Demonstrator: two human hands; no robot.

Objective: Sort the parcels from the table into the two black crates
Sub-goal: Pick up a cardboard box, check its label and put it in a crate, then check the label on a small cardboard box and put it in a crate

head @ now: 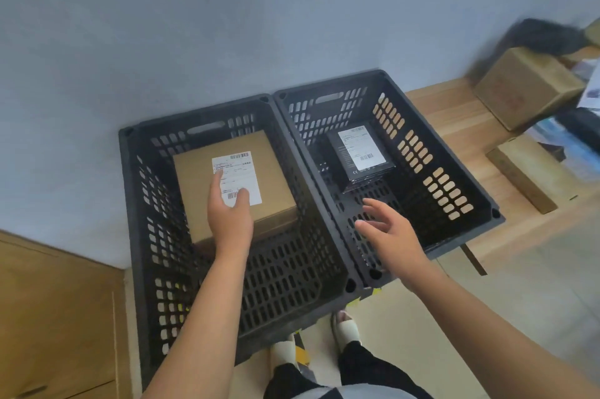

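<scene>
Cardboard box [201, 171]: brown, matte, square-edged, with a white printed label [242, 168] on top. It is seated in the far half of the left crate [152, 204], close to the back wall. The left hand [229, 216] is laid on the box top, fingers straight and touching the label, nothing gripped. The near half of that crate floor is left bare.

Black flat parcel [339, 160]: glossy, white-labelled, lying at the far end of the right crate [422, 165]. The right hand [389, 233] is held over that crate's near left corner, fingers spread, clear of the parcel.

Both crates are black perforated plastic, set rim to rim. A wooden table [454, 126] with another brown box [526, 87] is seen to the right.
</scene>
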